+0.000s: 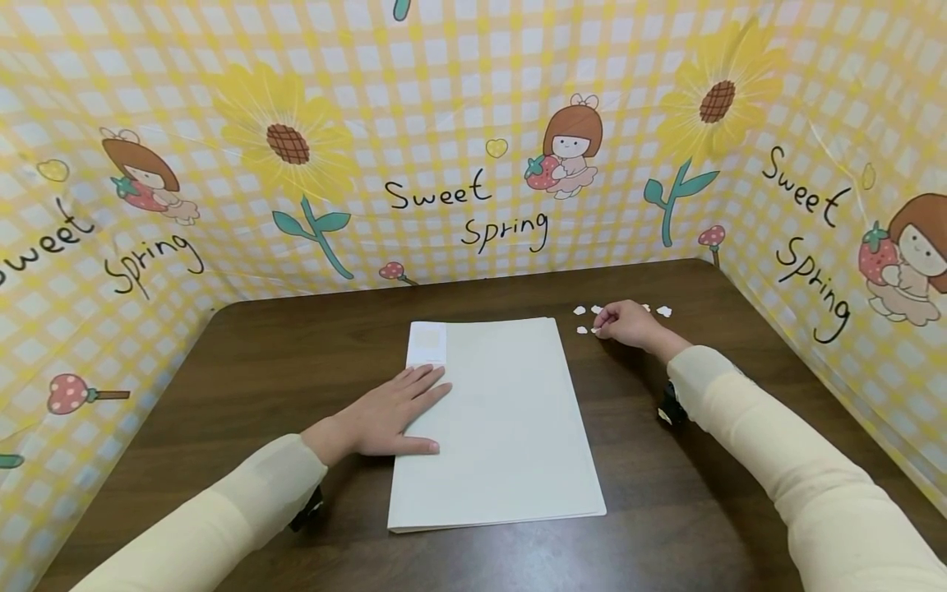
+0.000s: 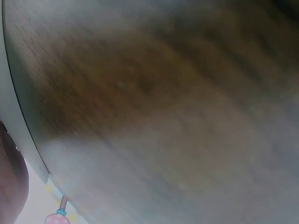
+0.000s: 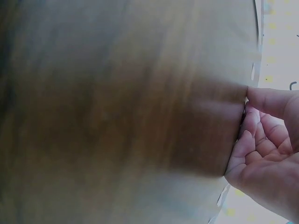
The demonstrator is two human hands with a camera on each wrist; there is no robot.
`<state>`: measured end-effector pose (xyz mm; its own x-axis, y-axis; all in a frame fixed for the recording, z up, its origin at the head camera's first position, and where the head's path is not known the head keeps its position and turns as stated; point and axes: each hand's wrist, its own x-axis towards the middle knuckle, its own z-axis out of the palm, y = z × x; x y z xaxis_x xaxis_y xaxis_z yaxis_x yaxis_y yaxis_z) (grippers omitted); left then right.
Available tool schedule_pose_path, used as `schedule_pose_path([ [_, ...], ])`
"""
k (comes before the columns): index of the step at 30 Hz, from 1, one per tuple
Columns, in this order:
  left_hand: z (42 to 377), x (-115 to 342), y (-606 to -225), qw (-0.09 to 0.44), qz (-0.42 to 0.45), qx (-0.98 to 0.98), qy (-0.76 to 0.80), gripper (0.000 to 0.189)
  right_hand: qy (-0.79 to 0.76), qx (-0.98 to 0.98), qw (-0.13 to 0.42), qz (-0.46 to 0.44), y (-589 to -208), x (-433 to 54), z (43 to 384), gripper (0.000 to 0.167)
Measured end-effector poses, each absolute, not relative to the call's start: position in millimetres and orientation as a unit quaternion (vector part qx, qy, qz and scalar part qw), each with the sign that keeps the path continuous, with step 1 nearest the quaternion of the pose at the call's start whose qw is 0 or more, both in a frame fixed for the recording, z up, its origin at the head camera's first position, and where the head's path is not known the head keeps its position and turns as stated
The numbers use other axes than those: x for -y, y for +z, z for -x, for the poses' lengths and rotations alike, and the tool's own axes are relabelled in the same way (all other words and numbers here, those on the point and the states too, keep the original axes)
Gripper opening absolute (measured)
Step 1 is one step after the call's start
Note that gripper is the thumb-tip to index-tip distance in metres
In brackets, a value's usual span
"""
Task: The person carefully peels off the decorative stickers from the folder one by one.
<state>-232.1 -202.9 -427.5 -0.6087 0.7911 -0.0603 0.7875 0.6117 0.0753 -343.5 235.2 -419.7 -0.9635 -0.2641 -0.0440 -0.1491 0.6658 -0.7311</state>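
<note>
A large off-white folded sheet or booklet lies on the table, with a small white label at its upper left. My left hand rests flat on its left edge, fingers straight, thumb spread. To the right of the booklet, several small white irregular pieces lie in two rows. My right hand is down among them, thumb and fingers curled at one small white piece in the near row. In the right wrist view, the fingertips meet the tabletop; the piece itself is hidden there.
The dark brown wooden table stands against a yellow checked cloth printed with flowers and figures, which rises at the back and both sides. Another white piece lies beyond the right hand. The left wrist view shows mostly blurred tabletop.
</note>
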Motion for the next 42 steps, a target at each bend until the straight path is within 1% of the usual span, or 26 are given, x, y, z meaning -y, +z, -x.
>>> schedule_pose_path([
  [12, 231, 204, -427, 0.047, -0.435, -0.899, 0.018, 0.092, -0.388, -0.912, 0.079, 0.106, -418, -233, 342, 0.009],
  [19, 230, 204, -426, 0.038, -0.44, -0.897, 0.018, 0.092, -0.387, -0.913, 0.077, 0.103, -417, -234, 342, 0.01],
  [33, 231, 203, -425, 0.024, -0.449, -0.893, 0.015, 0.092, -0.456, -0.88, 0.1, 0.086, -413, -248, 340, 0.018],
  [42, 232, 203, -424, 0.013, -0.454, -0.891, -0.004, 0.094, -0.476, -0.867, 0.121, 0.09, -402, -243, 323, 0.023],
])
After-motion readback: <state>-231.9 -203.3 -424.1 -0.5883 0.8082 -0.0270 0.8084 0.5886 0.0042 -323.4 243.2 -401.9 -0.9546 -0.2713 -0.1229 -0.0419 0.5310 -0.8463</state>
